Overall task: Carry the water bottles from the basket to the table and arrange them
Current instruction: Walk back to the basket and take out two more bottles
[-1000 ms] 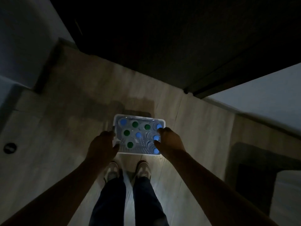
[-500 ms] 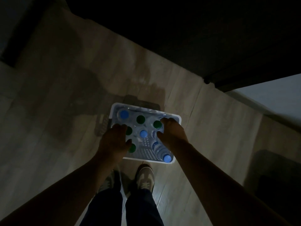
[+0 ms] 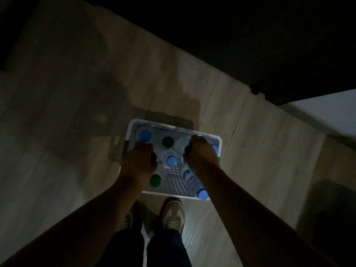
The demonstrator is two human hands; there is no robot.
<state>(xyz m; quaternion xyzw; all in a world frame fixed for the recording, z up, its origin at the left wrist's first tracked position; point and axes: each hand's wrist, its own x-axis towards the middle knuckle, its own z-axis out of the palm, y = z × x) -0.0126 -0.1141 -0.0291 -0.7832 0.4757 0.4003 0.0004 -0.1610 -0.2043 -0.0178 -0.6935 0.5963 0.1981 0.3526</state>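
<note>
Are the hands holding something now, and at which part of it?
The left hand seems to grip a dark-capped bottle by its top, the right hand a second bottle likewise, both inside the basket.

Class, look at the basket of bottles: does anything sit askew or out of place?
Yes. One blue-capped water bottle in the near right corner of the white basket lies tilted, its cap poking over the rim; the other bottles stand upright, caps up.
</note>
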